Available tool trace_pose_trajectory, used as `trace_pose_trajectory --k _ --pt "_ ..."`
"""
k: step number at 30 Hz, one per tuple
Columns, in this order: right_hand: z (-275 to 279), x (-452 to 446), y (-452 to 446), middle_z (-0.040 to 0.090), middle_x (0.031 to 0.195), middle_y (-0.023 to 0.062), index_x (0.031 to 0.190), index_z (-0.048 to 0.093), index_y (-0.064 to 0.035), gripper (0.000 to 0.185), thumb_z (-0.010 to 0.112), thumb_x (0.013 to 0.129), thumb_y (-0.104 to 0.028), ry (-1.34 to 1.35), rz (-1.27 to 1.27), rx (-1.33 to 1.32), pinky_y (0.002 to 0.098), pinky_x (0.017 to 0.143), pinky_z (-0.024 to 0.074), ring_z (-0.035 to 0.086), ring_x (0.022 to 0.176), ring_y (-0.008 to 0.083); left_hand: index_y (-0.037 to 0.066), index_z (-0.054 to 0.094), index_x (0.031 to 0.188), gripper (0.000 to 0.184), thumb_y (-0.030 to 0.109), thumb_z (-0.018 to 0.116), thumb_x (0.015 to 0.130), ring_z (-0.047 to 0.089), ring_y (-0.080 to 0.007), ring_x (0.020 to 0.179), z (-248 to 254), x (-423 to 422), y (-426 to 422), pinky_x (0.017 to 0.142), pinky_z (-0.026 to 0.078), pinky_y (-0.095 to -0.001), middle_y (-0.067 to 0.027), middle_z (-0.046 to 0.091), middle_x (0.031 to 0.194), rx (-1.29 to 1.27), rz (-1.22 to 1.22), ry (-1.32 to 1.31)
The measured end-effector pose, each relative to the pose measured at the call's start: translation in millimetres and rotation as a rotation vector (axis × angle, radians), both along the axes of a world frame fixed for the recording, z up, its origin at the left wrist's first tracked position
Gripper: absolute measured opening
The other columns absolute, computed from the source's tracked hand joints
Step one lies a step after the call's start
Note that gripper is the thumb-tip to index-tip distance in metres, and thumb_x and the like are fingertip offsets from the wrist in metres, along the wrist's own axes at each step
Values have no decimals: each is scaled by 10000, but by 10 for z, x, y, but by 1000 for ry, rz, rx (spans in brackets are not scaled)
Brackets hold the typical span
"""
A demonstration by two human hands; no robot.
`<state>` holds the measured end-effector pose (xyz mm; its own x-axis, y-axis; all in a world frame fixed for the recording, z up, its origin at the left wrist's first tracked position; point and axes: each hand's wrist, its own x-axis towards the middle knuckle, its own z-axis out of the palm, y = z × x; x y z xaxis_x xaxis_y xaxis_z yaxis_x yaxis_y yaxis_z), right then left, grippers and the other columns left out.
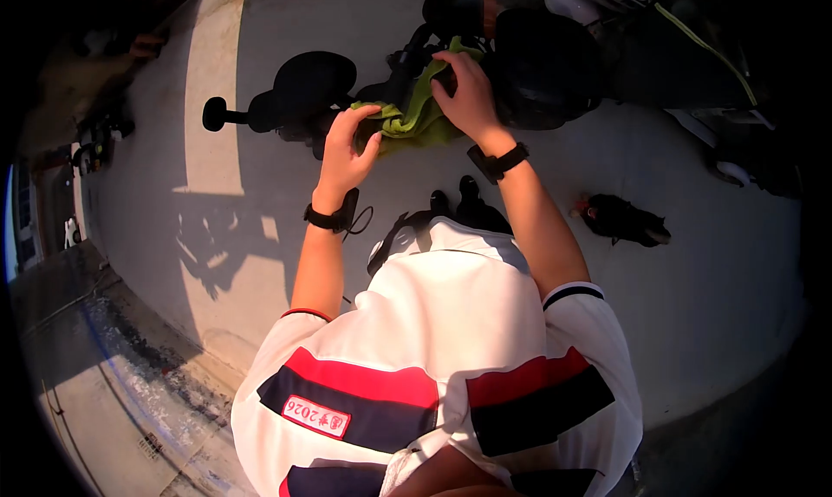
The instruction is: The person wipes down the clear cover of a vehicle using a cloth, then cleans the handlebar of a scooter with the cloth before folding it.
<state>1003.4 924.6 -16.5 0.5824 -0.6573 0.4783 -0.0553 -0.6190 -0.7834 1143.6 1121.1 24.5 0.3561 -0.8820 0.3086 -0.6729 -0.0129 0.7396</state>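
Observation:
A yellow-green cloth [419, 121] hangs in folds between my two hands, in front of a dark two-wheeler with black seats [314, 79]. My left hand [348, 155] has its fingertips at the cloth's left edge, with the thumb held apart below. Higher up and to the right, my right hand [470, 98] grips the cloth's upper end, its fingers bent over it. Behind the cloth, the middle of the vehicle is dark and partly hidden. Each wrist carries a black band with a small device.
Another covered two-wheeler [685, 55] stands at the upper right. A dark bird with a red head, apparently a chicken [626, 220], is on the concrete floor [693, 324] to my right. Sunlit patches and shadows fall on the left. My dark shoes [469, 189] show below the cloth.

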Motion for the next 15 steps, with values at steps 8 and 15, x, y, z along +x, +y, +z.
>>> trace_pose_trajectory --k 8,15 --pt "40 -8 22 609 1054 132 1113 584 -70 349 655 775 -21 36 30 98 431 844 493 588 1012 357 22 543 1321 491 102 701 863 610 -246 1089 17 -58 -162 935 473 -326 -148 613 1248 105 34 62" --pt "87 -46 120 619 1031 129 1087 588 -50 326 659 771 -13 87 18 134 418 823 500 606 988 352 43 563 1298 488 115 724 843 631 -238 1003 -33 193 -350 869 497 -317 -149 636 1171 1 -92 10"
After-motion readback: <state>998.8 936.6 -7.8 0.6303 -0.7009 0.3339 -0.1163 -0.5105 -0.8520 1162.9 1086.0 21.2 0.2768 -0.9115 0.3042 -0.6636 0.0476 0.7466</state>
